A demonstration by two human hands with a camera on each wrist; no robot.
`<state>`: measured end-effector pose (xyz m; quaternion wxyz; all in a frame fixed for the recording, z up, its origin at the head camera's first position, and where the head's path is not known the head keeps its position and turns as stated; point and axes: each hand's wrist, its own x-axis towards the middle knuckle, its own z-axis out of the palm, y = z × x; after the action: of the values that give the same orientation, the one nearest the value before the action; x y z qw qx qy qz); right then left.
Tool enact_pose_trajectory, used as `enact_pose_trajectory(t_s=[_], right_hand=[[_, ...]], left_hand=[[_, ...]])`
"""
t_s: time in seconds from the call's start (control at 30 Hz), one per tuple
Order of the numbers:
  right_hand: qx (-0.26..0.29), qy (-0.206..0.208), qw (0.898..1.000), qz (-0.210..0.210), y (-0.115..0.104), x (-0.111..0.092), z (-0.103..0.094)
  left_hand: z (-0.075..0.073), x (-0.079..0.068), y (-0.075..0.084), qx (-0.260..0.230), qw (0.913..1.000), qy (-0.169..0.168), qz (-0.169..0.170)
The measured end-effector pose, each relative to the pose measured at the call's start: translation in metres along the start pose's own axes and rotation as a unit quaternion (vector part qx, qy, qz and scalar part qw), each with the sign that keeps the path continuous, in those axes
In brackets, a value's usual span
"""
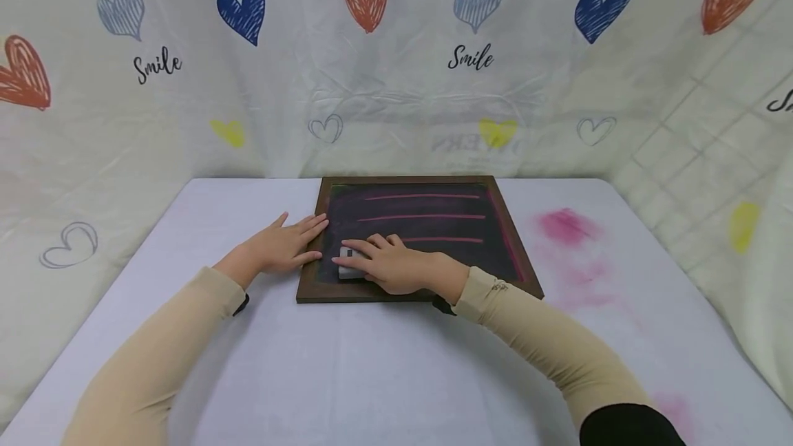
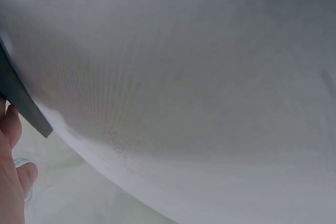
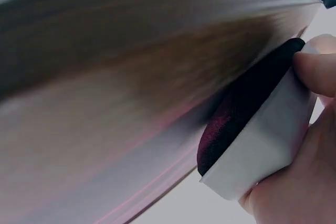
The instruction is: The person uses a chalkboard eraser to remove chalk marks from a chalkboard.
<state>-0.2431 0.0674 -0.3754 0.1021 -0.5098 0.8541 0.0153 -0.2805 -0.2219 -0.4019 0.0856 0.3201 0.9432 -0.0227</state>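
Observation:
A chalkboard (image 1: 434, 227) in a brown wooden frame lies on the white-covered table, with several pink chalk lines across its dark surface. My right hand (image 1: 409, 271) grips a blackboard eraser (image 3: 265, 137) over the board's lower left part. The eraser has a white body and a black felt pad (image 3: 233, 114) dusted with pink, seen in the right wrist view. At the board's left edge my left hand (image 1: 275, 246) rests with its fingers spread on the frame (image 1: 314, 243). Only part of that hand shows in the left wrist view, beside the dark frame edge.
Pink chalk smudges (image 1: 566, 226) mark the table cover (image 1: 347, 363) right of the board. A white curtain (image 1: 396, 74) printed with hearts and "Smile" hangs behind the table and along its sides.

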Motion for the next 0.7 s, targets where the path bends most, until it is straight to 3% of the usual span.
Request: enact_pose_trajectory(t_s=[0.3,0.7], right_hand=[[0.006,0.012,1.000,-0.006,0.011,-0.022,0.008],[0.054,0.074,0.995,0.038,0.044,-0.098,0.026]], left_hand=[[0.000,0.002,0.001,0.011,0.9999,-0.005,-0.002],[-0.004,-0.001,0.001,0.003,1.0000,-0.007,-0.004]])
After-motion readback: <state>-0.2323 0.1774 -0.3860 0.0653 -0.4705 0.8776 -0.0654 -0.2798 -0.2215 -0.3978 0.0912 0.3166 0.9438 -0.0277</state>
